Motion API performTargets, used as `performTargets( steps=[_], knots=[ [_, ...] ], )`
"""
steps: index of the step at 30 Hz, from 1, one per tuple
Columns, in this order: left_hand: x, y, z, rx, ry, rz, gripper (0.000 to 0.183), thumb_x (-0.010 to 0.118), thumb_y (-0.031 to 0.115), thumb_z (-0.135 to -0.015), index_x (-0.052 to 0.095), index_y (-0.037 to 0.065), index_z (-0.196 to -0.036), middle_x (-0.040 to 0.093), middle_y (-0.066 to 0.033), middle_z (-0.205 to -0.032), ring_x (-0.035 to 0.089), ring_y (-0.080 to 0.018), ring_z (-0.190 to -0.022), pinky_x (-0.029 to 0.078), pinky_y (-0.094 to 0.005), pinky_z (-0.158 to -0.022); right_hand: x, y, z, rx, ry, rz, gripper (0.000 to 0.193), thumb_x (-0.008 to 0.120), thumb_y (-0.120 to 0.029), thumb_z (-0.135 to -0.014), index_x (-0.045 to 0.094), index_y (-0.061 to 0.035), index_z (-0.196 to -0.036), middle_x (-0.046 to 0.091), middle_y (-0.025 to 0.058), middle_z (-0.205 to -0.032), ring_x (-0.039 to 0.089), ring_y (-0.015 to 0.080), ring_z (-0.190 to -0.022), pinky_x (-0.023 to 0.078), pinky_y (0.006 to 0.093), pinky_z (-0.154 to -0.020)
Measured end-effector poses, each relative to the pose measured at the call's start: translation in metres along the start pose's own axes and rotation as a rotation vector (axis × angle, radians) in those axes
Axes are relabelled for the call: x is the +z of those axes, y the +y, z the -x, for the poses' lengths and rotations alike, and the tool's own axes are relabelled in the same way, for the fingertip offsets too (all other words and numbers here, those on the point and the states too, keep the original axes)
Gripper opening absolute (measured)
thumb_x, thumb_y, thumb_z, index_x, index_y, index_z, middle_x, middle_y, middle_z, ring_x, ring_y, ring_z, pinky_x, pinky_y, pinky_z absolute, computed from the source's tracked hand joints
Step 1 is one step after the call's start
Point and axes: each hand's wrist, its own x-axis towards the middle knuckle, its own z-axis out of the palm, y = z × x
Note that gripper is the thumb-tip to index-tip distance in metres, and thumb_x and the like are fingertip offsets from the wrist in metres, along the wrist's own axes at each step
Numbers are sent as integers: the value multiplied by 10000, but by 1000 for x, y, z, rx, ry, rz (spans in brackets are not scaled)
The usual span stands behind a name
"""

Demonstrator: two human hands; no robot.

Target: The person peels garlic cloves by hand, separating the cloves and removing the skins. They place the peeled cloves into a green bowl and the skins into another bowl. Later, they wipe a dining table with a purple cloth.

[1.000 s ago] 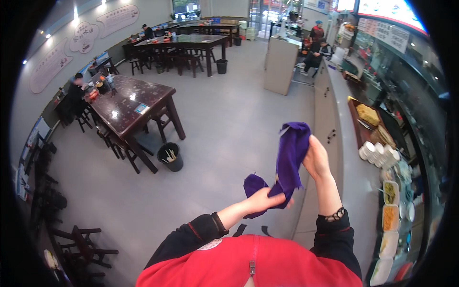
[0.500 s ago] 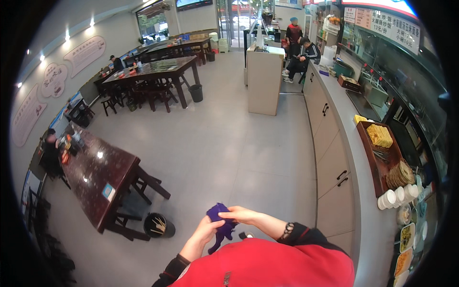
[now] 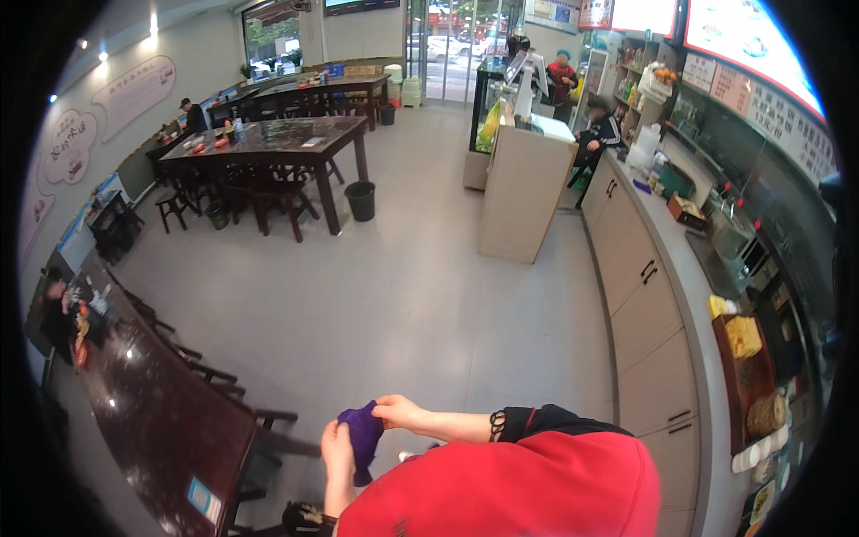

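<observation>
A crumpled purple cloth [image 3: 362, 433] hangs between my two hands, low in the middle of the view. My left hand [image 3: 337, 447] pinches its left side, with the thumb up near the top. My right hand [image 3: 399, 413] has its fingers closed on the upper right corner. The lower end of the cloth dangles free in front of my red apron [image 3: 501, 488]. Parts of the fingers behind the cloth are hidden.
A dark table [image 3: 170, 403] with stools stands close on my left, a bin [image 3: 309, 517] beside it. Along the right runs a counter [image 3: 662, 277] with a wooden tray [image 3: 741, 385] of food. Ahead are a beige cabinet [image 3: 523, 192], another bin [image 3: 361, 201] and several people, seated and standing.
My view has shifted forward, so the near table and bin sit lower and further left. Both hands have moved left with the cloth, which is now spread more between them.
</observation>
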Motion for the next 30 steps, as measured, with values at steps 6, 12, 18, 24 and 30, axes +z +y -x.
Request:
performTargets(
  steps=[6,12,18,24,30],
  knots=[
    [41,108,-177,-73,-120,144,346,458,271,-978,616,-36,-950,643,-61,-853,594,-126,-716,483,-263,-648,-38,-142,-124,-3,126,97,558,616,-431,-876,521,24,-1185,635,83,-984,613,145,-871,513,305,-767],
    [59,158,-368,44,-318,-387,453,448,404,-981,619,-10,-1047,622,-41,-881,576,-128,-798,472,-286,-695,-75,-225,-304,-164,32,299,663,714,-369,-775,437,86,-1170,625,177,-917,642,210,-796,527,313,-666],
    [4,233,-514,163,71,-360,519,424,425,-971,627,-32,-833,632,-110,-728,580,-196,-692,466,-335,-679,-71,-338,-517,-143,-29,572,403,554,-89,-734,565,34,-1118,654,136,-968,625,217,-918,481,335,-830],
    [-90,281,-627,248,473,426,367,494,349,-979,623,11,-914,640,-41,-858,594,-124,-783,467,-268,-743,-10,-406,-716,-57,-308,626,330,545,-127,-786,626,33,-1063,674,108,-928,619,189,-913,470,313,-846],
    [-187,347,-800,318,529,720,216,552,245,-958,593,41,-898,619,-42,-869,574,-123,-769,459,-281,-712,71,-491,-915,-4,-224,343,223,565,-70,-811,646,-35,-1016,657,21,-945,588,126,-869,455,273,-816]
  ],
)
